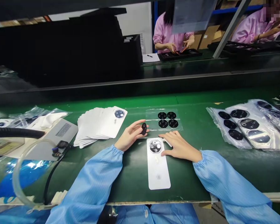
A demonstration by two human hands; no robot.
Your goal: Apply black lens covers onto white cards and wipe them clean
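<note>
A white phone back cover [158,168] lies lengthwise on the green mat in front of me, with an octagonal camera opening near its top end. My left hand [129,137] pinches a small black camera-lens piece [144,128] between thumb and fingers, just above the cover's top left. My right hand [179,145] rests flat beside the cover's top right, its thumb touching the cover's edge. A clear sheet [164,119] carrying several black lens pieces lies just beyond both hands.
A fanned stack of white covers [99,126] sits at left. Bags of black lens pieces [245,127] lie at right. A black hose, clear tubing [18,174] and a grey device [60,132] are at far left. Two people in pink work across the belt.
</note>
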